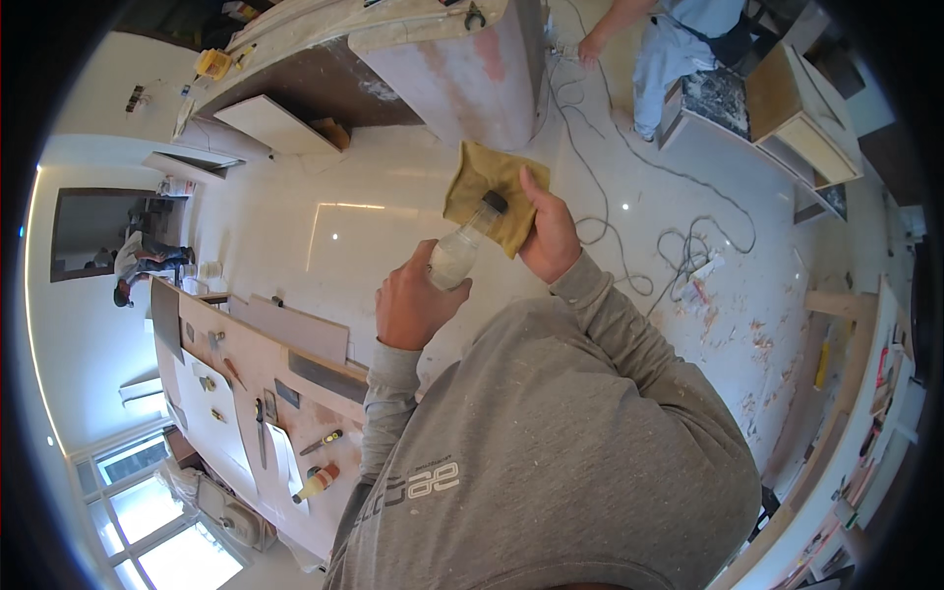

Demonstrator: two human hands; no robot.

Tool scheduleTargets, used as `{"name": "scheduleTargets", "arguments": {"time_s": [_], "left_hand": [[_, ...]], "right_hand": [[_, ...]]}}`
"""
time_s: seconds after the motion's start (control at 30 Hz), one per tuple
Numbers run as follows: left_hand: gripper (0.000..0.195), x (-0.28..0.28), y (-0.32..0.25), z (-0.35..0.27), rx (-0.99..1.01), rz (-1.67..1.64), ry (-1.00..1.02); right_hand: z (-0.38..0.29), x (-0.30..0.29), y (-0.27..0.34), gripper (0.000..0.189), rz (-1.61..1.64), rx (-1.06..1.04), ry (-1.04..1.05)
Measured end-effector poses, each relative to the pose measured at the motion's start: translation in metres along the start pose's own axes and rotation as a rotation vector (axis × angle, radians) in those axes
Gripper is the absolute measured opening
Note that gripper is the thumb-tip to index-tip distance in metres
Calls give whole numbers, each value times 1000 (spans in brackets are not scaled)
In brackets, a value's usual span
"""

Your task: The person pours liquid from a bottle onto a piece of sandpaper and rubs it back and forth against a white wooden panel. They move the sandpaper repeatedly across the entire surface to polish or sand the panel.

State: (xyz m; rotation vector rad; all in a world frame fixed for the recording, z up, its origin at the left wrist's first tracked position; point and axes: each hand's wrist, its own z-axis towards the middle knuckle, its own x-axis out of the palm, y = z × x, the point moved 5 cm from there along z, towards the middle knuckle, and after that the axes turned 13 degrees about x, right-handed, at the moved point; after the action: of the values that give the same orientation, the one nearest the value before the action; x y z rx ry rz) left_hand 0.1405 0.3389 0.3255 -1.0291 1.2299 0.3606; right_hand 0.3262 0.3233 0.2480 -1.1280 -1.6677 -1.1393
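Around the body of a clear plastic bottle point(453, 258), my left hand point(417, 299) is wrapped. The bottle tilts up and away to the right, its dark cap point(494, 200) in front of a yellow-brown cloth point(476, 173). My right hand point(549, 232) grips that cloth by its right side, thumb on top. The cap appears to touch the cloth or lie just over it. Something pale shows inside the bottle. Both hands are held out before my body, above the pale glossy floor point(383, 273).
A wooden workbench point(332, 402) at left bears a handsaw point(260, 435), a second bottle point(317, 483) and several small tools. Dark cables point(686, 243) loop over the floor at right, near wood shavings. Behind stands a curved cabinet point(457, 88). Two other people work farther off.
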Motion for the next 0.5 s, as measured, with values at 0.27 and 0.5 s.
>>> {"name": "scheduleTargets", "arguments": {"time_s": [0.27,0.5], "left_hand": [[55,-2,3,3,-12,161,45],[56,-4,4,13,29,210,66]], "right_hand": [[-1,-13,-7,43,-5,36,-40],[1,-29,-4,42,45,28,-59]]}}
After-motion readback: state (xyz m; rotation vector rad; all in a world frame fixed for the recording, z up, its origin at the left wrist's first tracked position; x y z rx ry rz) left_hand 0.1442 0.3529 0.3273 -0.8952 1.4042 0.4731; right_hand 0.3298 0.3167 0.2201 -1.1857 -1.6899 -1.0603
